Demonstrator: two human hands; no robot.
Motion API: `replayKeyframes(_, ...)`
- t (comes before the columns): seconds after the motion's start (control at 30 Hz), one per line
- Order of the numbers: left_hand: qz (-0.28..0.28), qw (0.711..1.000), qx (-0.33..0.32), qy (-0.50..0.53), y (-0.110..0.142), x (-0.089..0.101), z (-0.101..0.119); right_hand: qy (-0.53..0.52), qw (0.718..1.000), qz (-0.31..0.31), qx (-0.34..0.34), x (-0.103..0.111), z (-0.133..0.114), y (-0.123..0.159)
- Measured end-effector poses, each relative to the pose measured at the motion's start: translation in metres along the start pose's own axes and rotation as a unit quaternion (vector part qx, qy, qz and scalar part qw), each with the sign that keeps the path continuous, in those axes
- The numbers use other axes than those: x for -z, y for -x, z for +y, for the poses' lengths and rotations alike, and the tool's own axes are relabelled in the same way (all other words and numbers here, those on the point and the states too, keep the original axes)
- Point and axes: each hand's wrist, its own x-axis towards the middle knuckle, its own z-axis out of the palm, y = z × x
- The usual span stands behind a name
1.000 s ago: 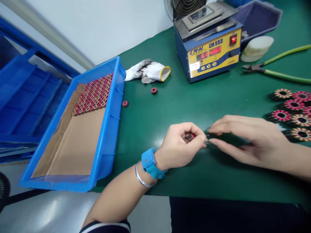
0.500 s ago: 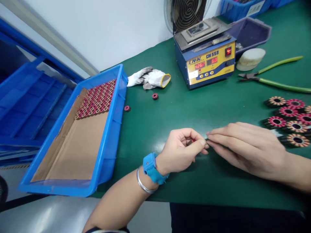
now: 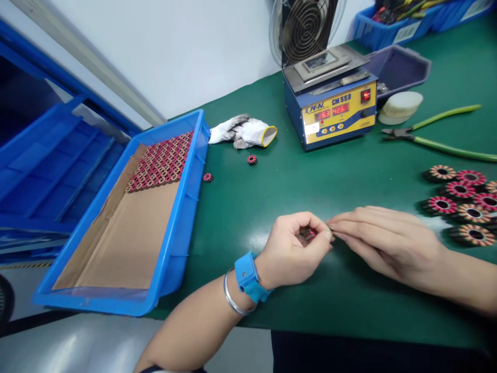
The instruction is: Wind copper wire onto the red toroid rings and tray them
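The left hand (image 3: pixel 297 249) holds a small coil (image 3: pixel 309 234) above the counter (image 3: pixel 233 207), towards its front edge. The coil lies inside the curl of the fingers, behind the tips of thumb and forefinger, so that only a bit of its red and dark side shows in the gap between them. Those two tips are pinched together; whether a wire end is caught between them is too small to tell. The right hand (image 3: pixel 392 246) has its fingers laid close side by side and drawn to a point, the tips meeting right at the left fingertips. What they pinch, if anything, is hidden.

Two loose coils, one (image 3: pixel 252 160) near the gloves (image 3: pixel 244 131) and one (image 3: pixel 208 177) just beside the blue tray (image 3: pixel 176 259), rest on the counter. The tray, at the counter's left end, holds packed rows of coils (image 3: pixel 161 161) on cardboard (image 3: pixel 128 238). Larger coils (image 3: pixel 460 204) stand by the right edge of the view, below the pliers (image 3: pixel 446 145). The heater box (image 3: pixel 334 111) sits towards the far edge.
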Motion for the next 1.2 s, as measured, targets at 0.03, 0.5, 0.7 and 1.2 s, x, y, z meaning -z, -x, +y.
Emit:
replayKeyframes(0.03,0.005,0.999,-0.028,-0.036,0.001,0.000,-0.001,-0.001,1.000,-0.003,0.001,0.000,0.000,-0.001)
replayKeyframes(0.5,-0.016,0.994,-0.069,-0.082,0.004,0.005,0.006,-0.198,0.968,-0.072,-0.136,0.010,0.008,-0.004)
replayKeyframes(0.7,-0.028,0.999,0.032,0.023,0.000,0.008,0.011,-0.028,0.999,-0.018,0.022,0.008,0.007,0.001)
replayKeyframes(1.2,-0.007,0.882,-0.296,-0.366,0.007,0.002,-0.007,-0.360,0.895,-0.105,-0.243,0.000,-0.002,-0.001)
